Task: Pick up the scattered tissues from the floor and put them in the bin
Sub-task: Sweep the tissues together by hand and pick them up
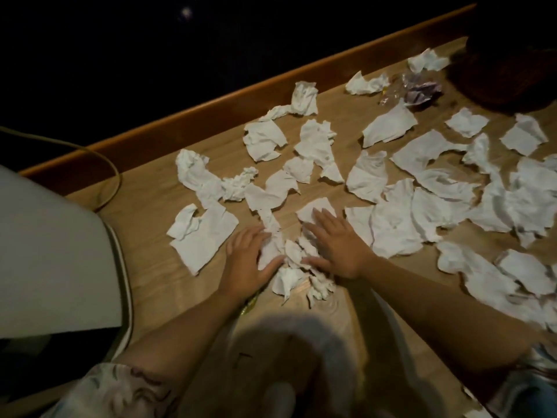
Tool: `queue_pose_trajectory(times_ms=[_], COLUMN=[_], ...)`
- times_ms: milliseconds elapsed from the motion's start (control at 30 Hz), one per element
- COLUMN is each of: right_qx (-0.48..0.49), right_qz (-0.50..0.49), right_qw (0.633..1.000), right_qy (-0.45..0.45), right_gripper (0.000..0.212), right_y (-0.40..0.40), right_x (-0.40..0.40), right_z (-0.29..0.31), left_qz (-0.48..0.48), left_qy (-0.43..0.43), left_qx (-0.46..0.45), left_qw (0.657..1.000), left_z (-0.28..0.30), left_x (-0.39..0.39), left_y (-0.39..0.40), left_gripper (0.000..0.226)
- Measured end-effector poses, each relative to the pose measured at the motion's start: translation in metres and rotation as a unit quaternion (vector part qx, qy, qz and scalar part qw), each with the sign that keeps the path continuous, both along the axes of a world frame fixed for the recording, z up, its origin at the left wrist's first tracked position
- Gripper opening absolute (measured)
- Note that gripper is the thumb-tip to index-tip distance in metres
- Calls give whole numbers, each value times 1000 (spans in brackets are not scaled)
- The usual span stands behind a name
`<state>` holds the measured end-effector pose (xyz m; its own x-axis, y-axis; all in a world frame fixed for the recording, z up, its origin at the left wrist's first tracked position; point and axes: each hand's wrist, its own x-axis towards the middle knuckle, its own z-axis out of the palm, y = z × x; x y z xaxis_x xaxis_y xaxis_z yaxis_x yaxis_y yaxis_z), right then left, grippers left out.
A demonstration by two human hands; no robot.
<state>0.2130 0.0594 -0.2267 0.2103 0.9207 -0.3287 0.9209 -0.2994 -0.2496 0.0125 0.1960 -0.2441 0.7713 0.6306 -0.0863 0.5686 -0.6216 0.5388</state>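
Surroundings: white appliance (51,251) at left edge; yellow cable (111,170) upper left; clear wrapper (413,89) upper right; wooden floor (144,206).
Left hand (250,260): fingers straight, flat against crumpled tissue pile (289,257).
Right hand (337,242): flat, fingers spread, touching the pile.
Tissues (385,182): pile between both hands; others scattered centre to right.

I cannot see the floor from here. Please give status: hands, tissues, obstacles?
Left hand and right hand open, flat, pressing a small tissue pile together. Many tissues lie scattered on the floor. Bin not identifiable. Nothing blocking.
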Motion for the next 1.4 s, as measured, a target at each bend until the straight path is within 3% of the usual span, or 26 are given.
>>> queue_pose_trajectory(times_ms=[133, 233, 333, 467, 633, 767, 900, 967, 1033, 1133, 1300, 1400], right_qx=[-6, 7, 49, 68, 102, 137, 180, 187, 176, 197, 241, 217], right_qz=[10, 34, 64, 145, 197, 152, 103, 51, -25, -120, -162, -148], right_qw=[999, 998, 996, 987, 975, 977, 974, 976, 979, 966, 950, 963], right_qy=[-39, -50, -41, -18, 25, 62, 88, 102, 99, 117, 116, 68], right_gripper=[111, 111, 95, 84, 65, 34, 22, 27, 45, 66, 64, 57], right_y=[-7, -6, -4, -10, -33, -49, -56, -52, -42, -22, 11, 18], right_x=[-16, -21, -22, -37, -49, -46, -41, -37, -34, -27, -14, -11], right_z=[-19, -29, -30, -32, -47, -51, -52, -44, -32, -14, -10, -19], left_qz=[-63, -144, -171, -123, -162, -88, 12, 61, 141, 199, 189, 176], left_qy=[31, 109, 117, 77, 41, 13, -26, -72, -112, -157, -169, -193], left_qx=[40, 50, 61, 36, 24, 6, -28, -70, -117, -100, -49, -30], left_qw=[997, 982, 976, 989, 986, 996, 999, 993, 977, 962, 966, 965], left_z=[-7, -17, -22, -26, -31, -30, -24, -20, -14, -1, 7, 5], left_x=[-33, -47, -46, -32, -26, -28, -20, -15, -7, 13, 34, 37], left_y=[-9, -14, -14, -7, -3, -7, -10, -8, -7, -5, 5, 15], left_gripper=[95, 111, 103, 104, 91, 71, 31, 40, 48, 41, 5, 25])
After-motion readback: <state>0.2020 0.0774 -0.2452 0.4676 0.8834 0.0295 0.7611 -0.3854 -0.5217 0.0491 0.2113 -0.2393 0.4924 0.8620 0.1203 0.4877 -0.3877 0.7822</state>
